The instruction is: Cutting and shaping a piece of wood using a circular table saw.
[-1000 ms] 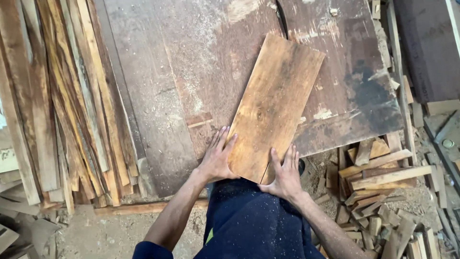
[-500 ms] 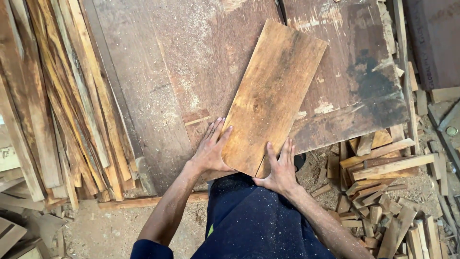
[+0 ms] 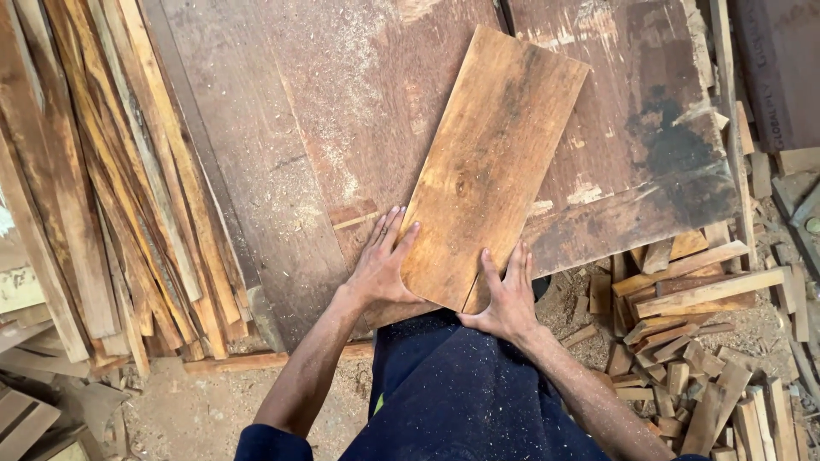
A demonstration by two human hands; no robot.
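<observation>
A light brown wooden board point(image 3: 491, 166) lies tilted on a wide dark reddish work surface point(image 3: 290, 145) dusted with sawdust. My left hand point(image 3: 382, 265) rests flat against the board's near left edge, fingers spread. My right hand point(image 3: 506, 294) presses on the board's near end, fingers spread over a crack in the wood. Both hands touch the board without closing around it. Dark blue trousers fill the lower middle of the view.
A stack of long thin wooden strips point(image 3: 111, 188) leans along the left. A heap of short wood offcuts point(image 3: 700, 341) lies on the ground at the right. A dark panel point(image 3: 781, 72) sits at the upper right. Sawdust covers the floor point(image 3: 184, 414) below.
The board has slid forward across the work surface, away from me, with both hands following its near end. The strips and offcuts stay put.
</observation>
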